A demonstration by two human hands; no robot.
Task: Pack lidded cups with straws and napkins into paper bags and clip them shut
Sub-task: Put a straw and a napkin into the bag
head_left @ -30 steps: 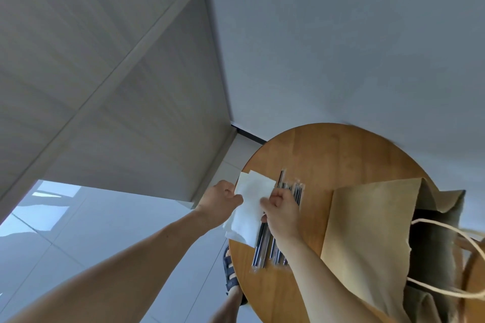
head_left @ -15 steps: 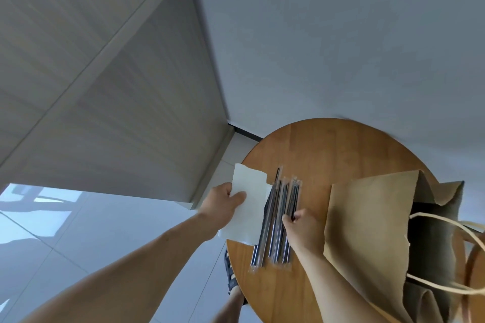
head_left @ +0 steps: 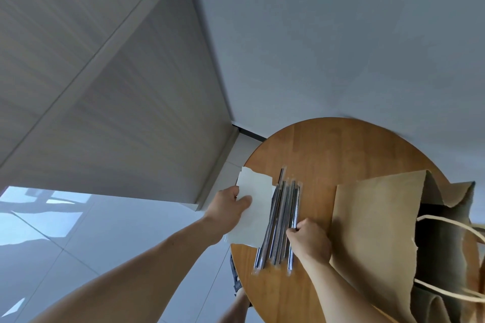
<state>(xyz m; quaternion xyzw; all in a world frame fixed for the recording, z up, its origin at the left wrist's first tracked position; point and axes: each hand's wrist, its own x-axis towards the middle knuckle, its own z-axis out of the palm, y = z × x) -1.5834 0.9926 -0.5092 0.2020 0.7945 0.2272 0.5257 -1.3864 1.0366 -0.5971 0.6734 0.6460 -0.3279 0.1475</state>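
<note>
- The left hand (head_left: 227, 208) has a closed grip on a white napkin (head_left: 258, 204): the thumb lies across the top of the sheet and the fingers are tucked beneath it, out of sight.
- The right hand (head_left: 310, 241) has a narrow, curled grip. Its fingertips pinch at the outermost of the wrapped straws (head_left: 282, 220), roughly halfway along their length.
- The straws are dark sticks in clear wrappers. They lie side by side in a loose bundle, flat on the round wooden desk (head_left: 330, 147), running away from the person.
- The napkin sits just left of the straws with its right edge touching the nearest ones. Its left part hangs out past the rim of the desk.
- To the right of the straws, across a strip of bare wood, is a brown paper bag (head_left: 372, 228). Its broad side faces up toward me and its open mouth, dark inside, is on the side away from the straws.
- The right forearm crosses the bag's near corner.
- Below and left of the straws, under the desk's rim, a foot in a dark sandal (head_left: 235, 276) shows against the pale tiled floor (head_left: 91, 244).
</note>
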